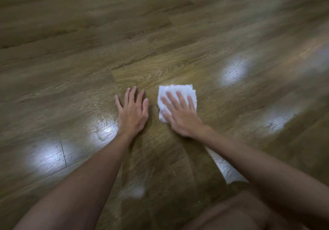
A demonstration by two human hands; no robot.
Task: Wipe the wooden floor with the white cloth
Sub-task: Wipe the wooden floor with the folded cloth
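Flat, right hand (181,115) presses white cloth (178,94), left hand (132,110) splayed on seemingly damp wooden floor (178,33)

Dim, white glare patches on floor (178,33), blurred edges

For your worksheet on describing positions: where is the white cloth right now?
In the head view, the white cloth lies flat on the wooden floor just right of centre, pressed under the right hand, with the left hand flat on the floor beside it.
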